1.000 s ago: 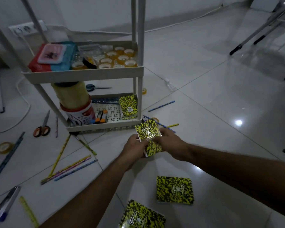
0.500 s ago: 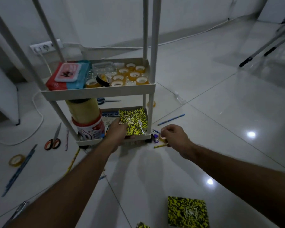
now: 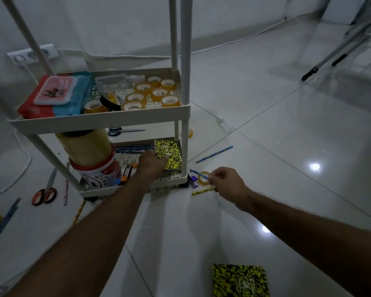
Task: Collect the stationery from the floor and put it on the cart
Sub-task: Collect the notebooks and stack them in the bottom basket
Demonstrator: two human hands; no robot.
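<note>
Left hand on yellow-and-black speckled notebook, cart's bottom shelf.

Dim, bluish light fills the room, with overhead lamps mirrored as bright glare spots on the glossy tiled floor. Soft shadows of both forearms fall across the tiles. The wide-angle lens bends the cart posts outward, and the frame's edges and near corners look soft and grainy.
</note>
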